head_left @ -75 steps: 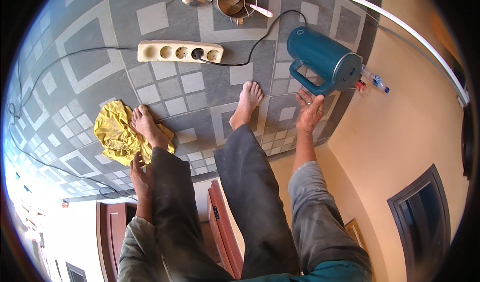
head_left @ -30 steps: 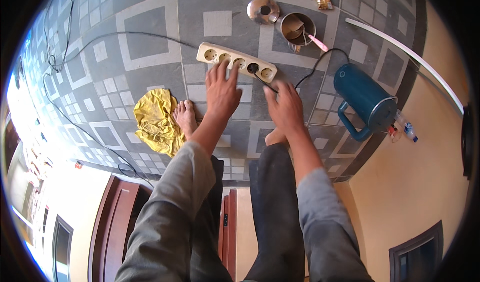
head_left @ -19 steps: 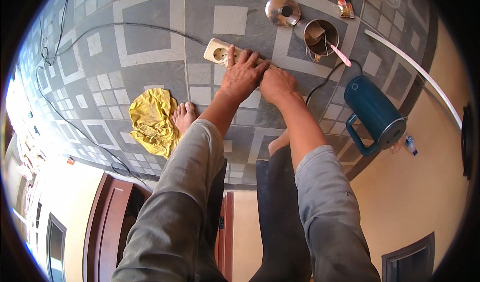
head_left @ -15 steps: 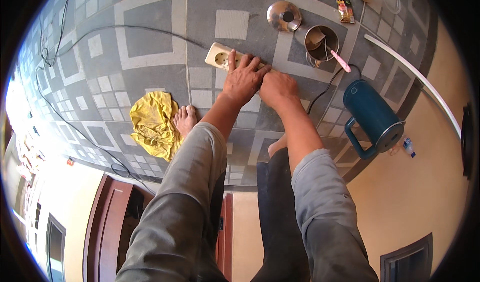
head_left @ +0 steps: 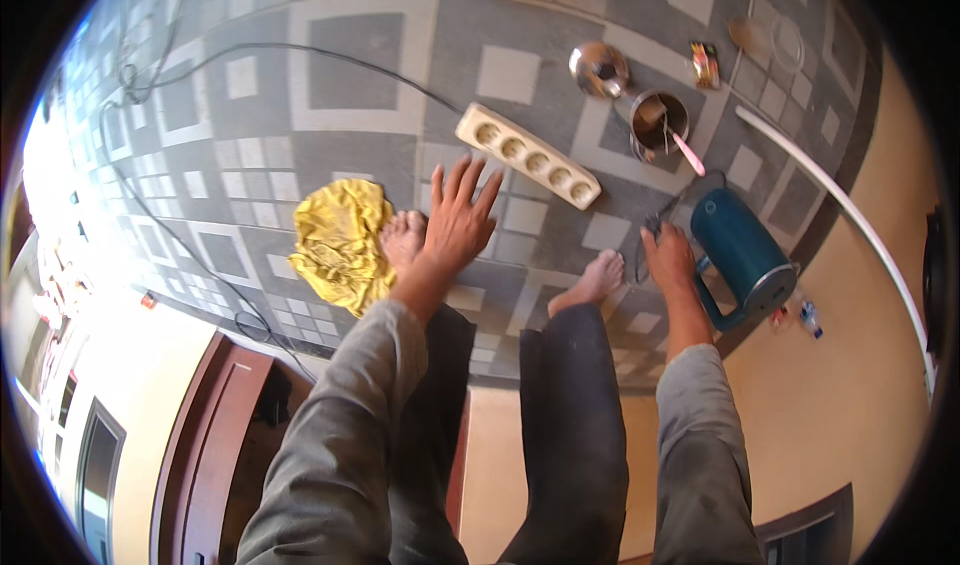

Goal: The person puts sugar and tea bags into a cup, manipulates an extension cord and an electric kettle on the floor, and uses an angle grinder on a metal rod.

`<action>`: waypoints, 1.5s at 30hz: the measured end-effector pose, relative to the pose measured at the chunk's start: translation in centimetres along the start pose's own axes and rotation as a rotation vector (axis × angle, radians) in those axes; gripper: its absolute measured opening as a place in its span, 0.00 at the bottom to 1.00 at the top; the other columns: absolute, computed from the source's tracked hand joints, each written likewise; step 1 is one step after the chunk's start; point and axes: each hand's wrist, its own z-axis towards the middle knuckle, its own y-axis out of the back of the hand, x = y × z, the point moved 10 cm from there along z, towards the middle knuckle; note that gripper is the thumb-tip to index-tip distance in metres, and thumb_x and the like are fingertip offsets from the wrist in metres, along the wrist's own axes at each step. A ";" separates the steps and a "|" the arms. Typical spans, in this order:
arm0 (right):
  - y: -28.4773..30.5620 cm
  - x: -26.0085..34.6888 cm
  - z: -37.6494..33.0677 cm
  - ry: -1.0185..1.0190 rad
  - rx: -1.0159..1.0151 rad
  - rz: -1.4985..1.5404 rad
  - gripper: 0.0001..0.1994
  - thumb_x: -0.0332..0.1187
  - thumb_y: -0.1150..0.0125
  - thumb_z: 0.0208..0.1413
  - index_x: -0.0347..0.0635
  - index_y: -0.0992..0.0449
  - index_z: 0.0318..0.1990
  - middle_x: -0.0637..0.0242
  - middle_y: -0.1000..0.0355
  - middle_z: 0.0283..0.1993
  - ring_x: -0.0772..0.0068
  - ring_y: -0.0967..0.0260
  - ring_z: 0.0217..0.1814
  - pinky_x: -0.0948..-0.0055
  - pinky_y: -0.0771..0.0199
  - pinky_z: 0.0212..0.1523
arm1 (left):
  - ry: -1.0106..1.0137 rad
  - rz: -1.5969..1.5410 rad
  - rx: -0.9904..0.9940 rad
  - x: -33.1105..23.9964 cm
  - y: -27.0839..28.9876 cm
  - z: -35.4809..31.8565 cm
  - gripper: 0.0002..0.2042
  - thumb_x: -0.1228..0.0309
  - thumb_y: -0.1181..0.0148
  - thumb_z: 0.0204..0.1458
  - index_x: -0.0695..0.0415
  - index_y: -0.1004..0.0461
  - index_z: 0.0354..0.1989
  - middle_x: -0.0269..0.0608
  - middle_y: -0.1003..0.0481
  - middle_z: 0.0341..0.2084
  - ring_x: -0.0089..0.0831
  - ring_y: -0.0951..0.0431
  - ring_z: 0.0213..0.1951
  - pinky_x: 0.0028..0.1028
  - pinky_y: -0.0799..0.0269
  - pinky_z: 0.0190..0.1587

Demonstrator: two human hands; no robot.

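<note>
Beside the teal kettle point(head_left: 742, 255), the right hand point(head_left: 668, 258) grips a black plug point(head_left: 652, 229).

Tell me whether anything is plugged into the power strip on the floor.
Nothing is plugged in: the power strip shows its sockets bare, and the right hand holds a black plug beside the teal kettle.

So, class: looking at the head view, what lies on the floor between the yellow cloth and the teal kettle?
In the head view, between the yellow cloth and the teal kettle lie the person's two bare feet on patterned floor.
</note>
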 end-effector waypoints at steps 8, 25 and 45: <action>-2.0 7.2 -11.1 0.110 0.437 -0.240 0.24 0.45 0.40 0.55 0.36 0.29 0.52 0.47 0.31 0.53 0.47 0.34 0.57 0.54 0.34 0.57 | 0.738 -0.099 0.196 12.4 5.5 -28.5 0.30 0.69 0.36 0.39 0.59 0.34 0.56 0.53 0.33 0.51 0.52 0.34 0.53 0.43 0.36 0.54; 15.4 21.3 -28.3 -0.115 0.332 0.128 0.15 0.40 0.44 0.57 0.38 0.22 0.44 0.54 0.22 0.39 0.59 0.24 0.44 0.64 0.28 0.45 | 1.250 -0.895 -0.085 14.8 25.1 -49.6 0.22 0.65 0.41 0.45 0.65 0.25 0.48 0.55 0.21 0.40 0.45 0.20 0.45 0.35 0.26 0.49; 37.9 57.0 -13.5 0.278 0.169 0.114 0.13 0.35 0.42 0.54 0.37 0.21 0.42 0.56 0.22 0.34 0.60 0.22 0.37 0.66 0.24 0.42 | 1.371 -1.010 -0.117 34.8 46.1 -42.4 0.19 0.62 0.41 0.49 0.60 0.23 0.47 0.52 0.20 0.37 0.44 0.19 0.41 0.34 0.27 0.45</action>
